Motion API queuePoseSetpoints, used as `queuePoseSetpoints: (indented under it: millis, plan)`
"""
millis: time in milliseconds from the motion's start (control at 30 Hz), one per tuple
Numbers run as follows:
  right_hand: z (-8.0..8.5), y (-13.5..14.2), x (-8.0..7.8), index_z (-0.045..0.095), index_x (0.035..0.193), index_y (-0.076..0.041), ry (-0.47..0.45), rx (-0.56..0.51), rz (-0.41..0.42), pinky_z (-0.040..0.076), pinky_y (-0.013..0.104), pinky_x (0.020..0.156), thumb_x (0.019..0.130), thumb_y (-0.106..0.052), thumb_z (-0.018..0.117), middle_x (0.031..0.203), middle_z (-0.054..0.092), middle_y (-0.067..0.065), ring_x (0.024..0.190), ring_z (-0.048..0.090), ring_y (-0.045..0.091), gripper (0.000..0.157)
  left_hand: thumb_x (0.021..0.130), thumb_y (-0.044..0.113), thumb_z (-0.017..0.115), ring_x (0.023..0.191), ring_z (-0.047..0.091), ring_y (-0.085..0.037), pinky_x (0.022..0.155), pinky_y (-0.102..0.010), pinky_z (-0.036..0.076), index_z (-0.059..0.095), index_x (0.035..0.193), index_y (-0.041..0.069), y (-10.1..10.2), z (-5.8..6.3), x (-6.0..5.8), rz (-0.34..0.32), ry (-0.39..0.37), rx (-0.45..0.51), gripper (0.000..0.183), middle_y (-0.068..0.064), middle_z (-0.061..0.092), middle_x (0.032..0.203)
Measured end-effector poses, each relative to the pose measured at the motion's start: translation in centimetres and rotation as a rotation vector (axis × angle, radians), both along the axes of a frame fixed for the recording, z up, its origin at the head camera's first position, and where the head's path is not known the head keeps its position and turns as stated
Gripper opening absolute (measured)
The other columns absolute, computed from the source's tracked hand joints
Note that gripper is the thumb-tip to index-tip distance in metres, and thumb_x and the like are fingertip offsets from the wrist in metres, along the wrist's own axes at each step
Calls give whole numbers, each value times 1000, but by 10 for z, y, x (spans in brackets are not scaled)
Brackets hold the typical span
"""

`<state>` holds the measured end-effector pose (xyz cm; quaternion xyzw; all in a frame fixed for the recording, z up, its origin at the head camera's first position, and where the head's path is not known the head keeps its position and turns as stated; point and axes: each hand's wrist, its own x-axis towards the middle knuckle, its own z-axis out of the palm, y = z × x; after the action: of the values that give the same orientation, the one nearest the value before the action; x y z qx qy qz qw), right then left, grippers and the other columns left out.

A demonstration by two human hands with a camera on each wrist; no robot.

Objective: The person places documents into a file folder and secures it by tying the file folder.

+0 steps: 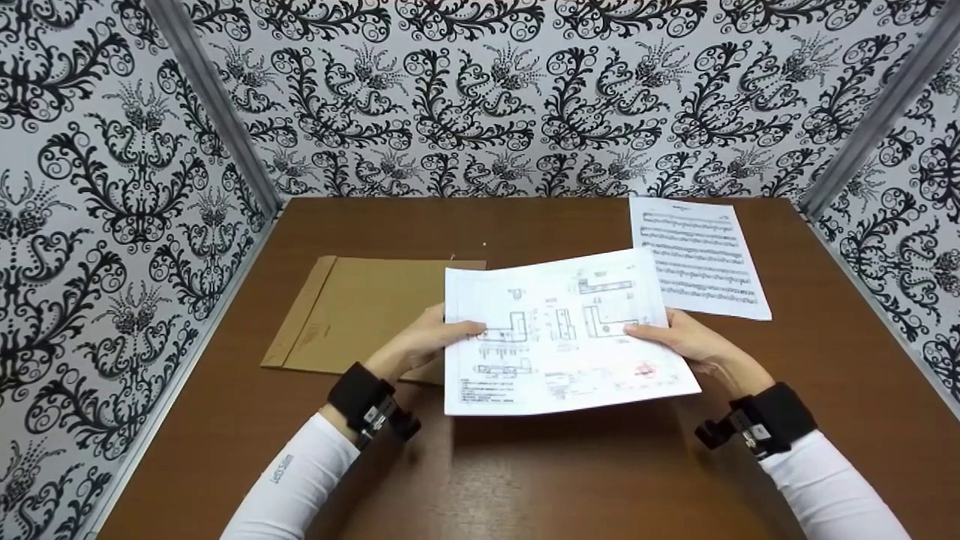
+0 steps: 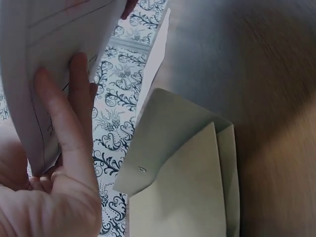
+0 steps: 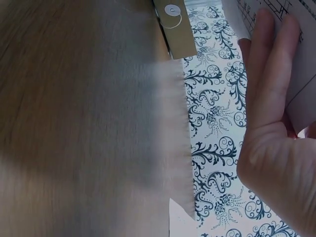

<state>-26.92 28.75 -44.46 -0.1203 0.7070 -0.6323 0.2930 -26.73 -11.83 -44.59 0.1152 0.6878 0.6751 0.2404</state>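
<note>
A sheaf of white paper printed with technical drawings (image 1: 562, 360) is held up above the table between both hands. At its left edge my left hand (image 1: 427, 334) grips it, thumb on the printed face and fingers behind. On the opposite edge my right hand (image 1: 694, 337) holds it the same way. The fingers (image 2: 64, 113) press against the back of the paper in the left wrist view; the right hand's fingers (image 3: 269, 69) do likewise in the right wrist view. Beneath and left of the paper lies a brown cardboard document folder (image 1: 375, 300), its flap raised in the left wrist view.
A sheet of music (image 1: 701, 255) lies at the back right of the brown table (image 1: 570, 480). The folder has a round string-tie button (image 3: 173, 10). Patterned walls (image 1: 495, 97) enclose the table at the back and sides.
</note>
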Motion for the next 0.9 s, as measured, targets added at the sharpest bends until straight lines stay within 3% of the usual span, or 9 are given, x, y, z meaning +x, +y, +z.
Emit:
queuePoseSetpoints:
  millis: [200, 433, 700, 900]
  plan:
    - [3, -1, -2, 64, 121, -18, -3, 25, -32, 64, 31, 70, 105, -20, 57, 99, 79, -1, 82, 80, 16, 17, 100, 19, 65, 86, 77, -15, 76, -30, 63, 59, 135, 4, -6, -1, 1, 45, -47, -66, 38, -5, 78, 106]
    - [5, 1, -3, 66, 116, -18, 19, 26, -110, 64, 28, 68, 105, -18, 58, 93, 80, -2, 77, 79, 14, 14, 99, 12, 64, 79, 73, -10, 71, -26, 62, 48, 146, -3, -14, -1, 0, 145, -69, -165, 51, -14, 75, 115]
    - [1, 1, -8, 63, 123, -8, 48, 110, -171, 64, 29, 68, 102, -23, 63, 90, 79, -3, 76, 79, 14, 26, 98, 3, 63, 63, 66, -6, 58, -18, 58, 49, 143, -12, -17, -13, -5, 196, 4, -255, 50, -24, 72, 117]
    - [2, 2, -10, 62, 127, -3, 75, 149, -183, 63, 28, 67, 102, -23, 63, 88, 79, -5, 74, 78, 13, 32, 96, 4, 65, 68, 69, -12, 62, -26, 61, 61, 133, -12, -10, -20, -8, 209, 143, -346, 40, -29, 71, 116]
